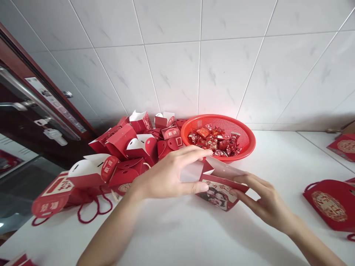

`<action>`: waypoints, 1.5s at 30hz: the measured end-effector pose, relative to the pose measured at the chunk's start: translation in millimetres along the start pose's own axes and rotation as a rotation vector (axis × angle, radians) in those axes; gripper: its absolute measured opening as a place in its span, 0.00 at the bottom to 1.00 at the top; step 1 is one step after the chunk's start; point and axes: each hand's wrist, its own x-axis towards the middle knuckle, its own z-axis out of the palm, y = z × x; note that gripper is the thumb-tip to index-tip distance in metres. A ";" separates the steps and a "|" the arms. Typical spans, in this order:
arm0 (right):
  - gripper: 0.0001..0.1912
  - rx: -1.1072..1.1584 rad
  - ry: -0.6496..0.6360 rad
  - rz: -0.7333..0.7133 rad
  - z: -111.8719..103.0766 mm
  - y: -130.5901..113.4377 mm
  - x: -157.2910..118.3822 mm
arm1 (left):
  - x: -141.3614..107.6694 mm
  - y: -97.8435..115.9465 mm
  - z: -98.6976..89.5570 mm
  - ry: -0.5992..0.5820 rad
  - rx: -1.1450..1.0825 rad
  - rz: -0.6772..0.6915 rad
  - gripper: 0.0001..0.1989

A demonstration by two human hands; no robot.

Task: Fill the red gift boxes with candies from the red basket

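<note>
Between my hands, above the white tabletop, is a red paper gift box with a printed picture on its front and its pale flaps standing up. My left hand grips its left side, thumb on the front and fingers over the flap. From the right, my right hand pinches the box's other side, thumb in front and fingers behind. Just behind the box stands a red plastic basket holding wrapped candies. The inside of the box is mostly hidden.
A heap of red gift boxes, several with open tops and cords, lies left of my hands. A closed red box sits at the right edge. White wall tiles rise behind the table; a dark door with keys is at left.
</note>
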 end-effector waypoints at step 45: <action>0.13 0.373 0.318 0.378 28.7 35.1 -10.4 | 32.0 -56.3 55.7 -0.015 -0.315 0.057 0.08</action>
